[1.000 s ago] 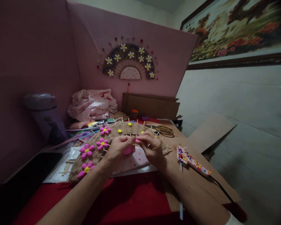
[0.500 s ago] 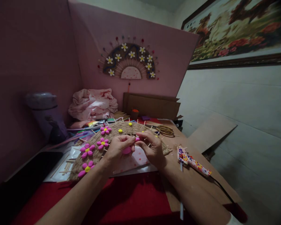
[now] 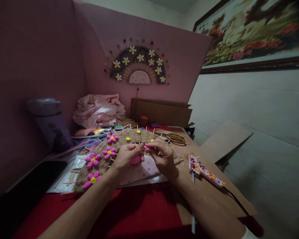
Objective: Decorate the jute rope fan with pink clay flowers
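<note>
A half-round woven jute fan lies on the table, set with pink clay flowers with yellow centres and a few lone yellow dots. My left hand is curled over its middle, holding a lump of pink clay. My right hand is beside it, fingertips pinched on a small pink clay piece. Both hands meet just above the fan's dotted pink centre.
A flower-patterned glue gun with a black cord lies at right on brown cardboard. Gold scissors rest behind the fan. A lidded container, crumpled pink cloth and a cardboard box stand at the back. A finished fan hangs on the pink wall.
Nothing has shifted much: both hands stay together over the fan, with only slight finger movement on the pink clay.
</note>
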Motion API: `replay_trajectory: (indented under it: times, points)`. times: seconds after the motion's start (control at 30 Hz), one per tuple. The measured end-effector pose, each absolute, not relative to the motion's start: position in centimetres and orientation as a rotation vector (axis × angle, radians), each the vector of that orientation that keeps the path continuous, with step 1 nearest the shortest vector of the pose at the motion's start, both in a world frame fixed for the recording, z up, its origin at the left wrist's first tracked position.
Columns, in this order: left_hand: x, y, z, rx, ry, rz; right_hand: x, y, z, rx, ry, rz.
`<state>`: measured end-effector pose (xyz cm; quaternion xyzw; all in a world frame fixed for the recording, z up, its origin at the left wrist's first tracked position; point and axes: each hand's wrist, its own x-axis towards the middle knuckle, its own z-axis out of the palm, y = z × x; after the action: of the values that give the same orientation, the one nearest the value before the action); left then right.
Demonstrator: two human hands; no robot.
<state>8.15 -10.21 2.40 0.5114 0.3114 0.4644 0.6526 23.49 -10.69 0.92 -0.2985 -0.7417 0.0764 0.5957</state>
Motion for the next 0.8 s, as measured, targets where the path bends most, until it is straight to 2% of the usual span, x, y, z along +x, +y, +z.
replay_trajectory:
  times: [0.8]
  points:
    - [8.15, -10.29, 2.49, 1.145, 0.678, 1.060, 23.51, -10.88, 0.98, -0.746, -1.714, 0.188]
